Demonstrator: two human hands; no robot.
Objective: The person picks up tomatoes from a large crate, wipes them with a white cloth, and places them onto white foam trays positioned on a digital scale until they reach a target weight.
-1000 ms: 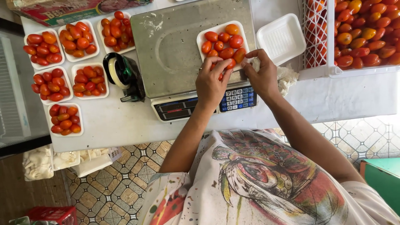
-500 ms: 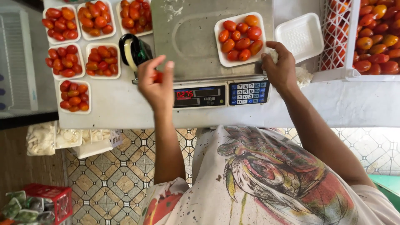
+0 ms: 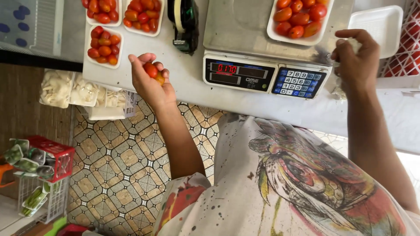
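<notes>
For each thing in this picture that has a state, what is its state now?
left hand: fingers closed on two small tomatoes, above the table edge.
right hand: fingers curled on something white beside the scale.
scale: switched on, red digits lit.
tray on scale: filled with tomatoes.
empty white tray: holds nothing.
trays at left: filled with tomatoes.
</notes>
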